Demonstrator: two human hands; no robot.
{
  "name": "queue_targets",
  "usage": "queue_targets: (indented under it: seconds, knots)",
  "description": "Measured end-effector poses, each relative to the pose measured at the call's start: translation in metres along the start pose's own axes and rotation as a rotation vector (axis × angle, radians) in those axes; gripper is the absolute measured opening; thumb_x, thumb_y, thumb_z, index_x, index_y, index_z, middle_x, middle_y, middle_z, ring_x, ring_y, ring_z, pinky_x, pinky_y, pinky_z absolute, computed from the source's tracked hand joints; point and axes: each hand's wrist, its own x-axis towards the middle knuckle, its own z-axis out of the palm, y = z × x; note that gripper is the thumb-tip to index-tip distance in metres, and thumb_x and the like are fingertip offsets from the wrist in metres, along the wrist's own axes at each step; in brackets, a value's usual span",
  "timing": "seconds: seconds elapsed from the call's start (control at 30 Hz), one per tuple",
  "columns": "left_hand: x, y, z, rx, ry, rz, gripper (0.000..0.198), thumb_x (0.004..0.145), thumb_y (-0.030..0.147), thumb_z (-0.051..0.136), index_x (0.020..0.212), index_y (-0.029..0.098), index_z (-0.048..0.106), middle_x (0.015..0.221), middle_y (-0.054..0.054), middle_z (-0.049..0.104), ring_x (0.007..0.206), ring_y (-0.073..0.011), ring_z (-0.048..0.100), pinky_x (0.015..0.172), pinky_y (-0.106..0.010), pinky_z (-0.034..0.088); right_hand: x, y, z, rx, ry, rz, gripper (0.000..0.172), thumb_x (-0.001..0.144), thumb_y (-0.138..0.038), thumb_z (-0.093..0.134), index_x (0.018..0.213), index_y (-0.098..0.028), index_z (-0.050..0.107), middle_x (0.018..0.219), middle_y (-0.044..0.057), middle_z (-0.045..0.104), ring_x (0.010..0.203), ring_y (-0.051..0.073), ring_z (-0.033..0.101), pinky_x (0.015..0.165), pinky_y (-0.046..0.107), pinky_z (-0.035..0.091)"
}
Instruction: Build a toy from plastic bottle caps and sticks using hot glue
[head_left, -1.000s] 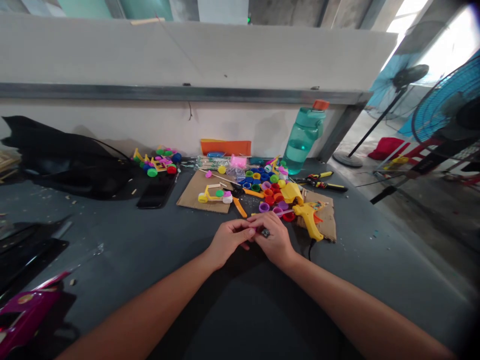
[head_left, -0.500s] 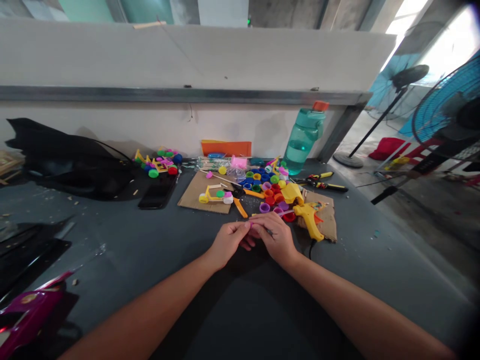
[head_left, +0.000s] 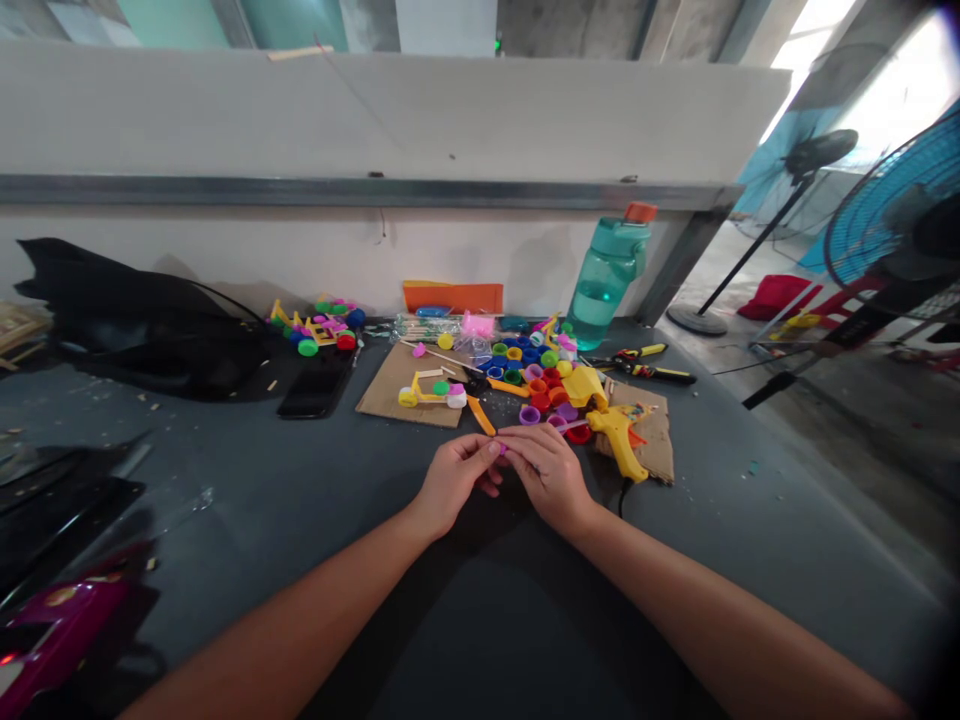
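Note:
My left hand (head_left: 450, 487) and my right hand (head_left: 553, 475) meet in front of the cardboard. Both are closed, with fingertips pinching a small pinkish-purple piece (head_left: 503, 449) between them; most of it is hidden and its kind does not show. Beyond the fingers lies a cutter with orange handles (head_left: 481, 415). On the cardboard sheet (head_left: 379, 398) rests a small yellow stick-and-cap model (head_left: 424, 393). Loose coloured bottle caps (head_left: 529, 414) crowd behind my right hand. A yellow glue gun (head_left: 619, 440) lies to its right on another cardboard piece (head_left: 660, 450).
A teal water bottle (head_left: 600, 285) stands at the back right, near yellow-and-black pliers (head_left: 660, 372). To the left are a phone (head_left: 311, 388), more cap models (head_left: 319, 325) and a black bag (head_left: 142, 335). A magenta object (head_left: 67, 620) sits at lower left. Fans stand beyond the table.
My hands stay in nearly the same place. The left fingers have shifted slightly, and a little more of the pinkish-purple piece shows between the fingertips.

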Motion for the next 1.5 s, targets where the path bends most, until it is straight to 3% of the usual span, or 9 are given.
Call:
queue_targets:
  seconds: [0.13, 0.23, 0.37, 0.57, 0.83, 1.13, 1.23, 1.5]
  knots:
    - [0.0007, -0.0020, -0.0004, 0.015, 0.019, -0.006, 0.033, 0.078, 0.045, 0.059, 0.072, 0.013, 0.061, 0.061, -0.001, 0.057, 0.052, -0.0101, 0.052, 0.048, -0.023, 0.047, -0.0004, 0.0009, 0.0012, -0.002, -0.012, 0.000, 0.023, 0.087, -0.019, 0.052, 0.105, -0.023, 0.065, 0.102, 0.007, 0.068, 0.094, 0.019, 0.061, 0.082, 0.037, 0.048]
    - [0.0002, -0.0028, 0.0001, 0.056, 0.012, -0.005, 0.035, 0.080, 0.046, 0.055, 0.071, 0.013, 0.060, 0.055, 0.000, 0.055, 0.049, -0.0100, 0.051, 0.048, -0.023, 0.046, -0.0005, 0.0007, 0.0013, 0.024, 0.018, 0.014, 0.017, 0.085, -0.022, 0.057, 0.097, -0.023, 0.068, 0.093, 0.005, 0.070, 0.091, 0.019, 0.062, 0.081, 0.037, 0.048]
    - [-0.0003, -0.0007, 0.0001, 0.054, -0.018, -0.004, 0.033, 0.077, 0.045, 0.060, 0.076, 0.012, 0.062, 0.059, -0.001, 0.056, 0.053, -0.0105, 0.052, 0.049, -0.022, 0.046, -0.0003, 0.0016, 0.0011, 0.036, 0.047, 0.014, 0.012, 0.084, -0.021, 0.058, 0.087, -0.024, 0.069, 0.086, 0.004, 0.071, 0.086, 0.019, 0.064, 0.078, 0.037, 0.049]
    - [0.0006, 0.0018, -0.0016, -0.030, -0.004, -0.034, 0.027, 0.073, 0.041, 0.065, 0.074, 0.013, 0.063, 0.061, 0.000, 0.058, 0.052, -0.0087, 0.050, 0.049, -0.022, 0.044, -0.0003, 0.0025, 0.0016, 0.040, 0.034, 0.006, 0.017, 0.085, -0.020, 0.056, 0.096, -0.025, 0.068, 0.092, 0.004, 0.071, 0.089, 0.019, 0.063, 0.079, 0.037, 0.049]
    - [-0.0008, 0.0030, -0.0003, -0.030, -0.050, -0.056, 0.025, 0.073, 0.037, 0.066, 0.079, 0.013, 0.065, 0.063, 0.000, 0.058, 0.055, -0.0094, 0.052, 0.050, -0.022, 0.045, 0.0007, -0.0002, -0.0008, 0.048, 0.049, 0.020, 0.011, 0.083, -0.017, 0.057, 0.084, -0.022, 0.067, 0.088, 0.003, 0.070, 0.086, 0.018, 0.062, 0.078, 0.036, 0.048]
    - [0.0020, 0.0007, -0.0052, -0.100, -0.043, -0.100, 0.029, 0.074, 0.041, 0.066, 0.070, 0.012, 0.062, 0.063, -0.002, 0.060, 0.051, -0.0092, 0.054, 0.048, -0.022, 0.046, 0.0014, 0.0000, -0.0026, 0.039, 0.011, -0.001, 0.019, 0.085, -0.018, 0.055, 0.099, -0.024, 0.066, 0.098, 0.004, 0.069, 0.093, 0.018, 0.062, 0.082, 0.036, 0.047]
    - [0.0019, -0.0010, -0.0041, -0.067, -0.021, -0.087, 0.031, 0.073, 0.041, 0.066, 0.067, 0.011, 0.063, 0.058, -0.001, 0.059, 0.049, -0.0091, 0.053, 0.048, -0.022, 0.045, 0.0013, 0.0015, -0.0027, 0.017, 0.016, -0.034, 0.014, 0.082, -0.022, 0.061, 0.095, -0.024, 0.067, 0.093, 0.004, 0.070, 0.090, 0.019, 0.062, 0.081, 0.036, 0.048]
    - [0.0020, -0.0003, -0.0032, -0.071, -0.009, -0.095, 0.026, 0.071, 0.036, 0.069, 0.072, 0.011, 0.065, 0.066, -0.003, 0.063, 0.051, -0.0082, 0.053, 0.048, -0.021, 0.046, 0.0017, 0.0038, -0.0043, -0.070, 0.040, -0.079, 0.009, 0.081, -0.018, 0.061, 0.083, -0.023, 0.068, 0.085, 0.002, 0.071, 0.082, 0.017, 0.062, 0.078, 0.035, 0.048]
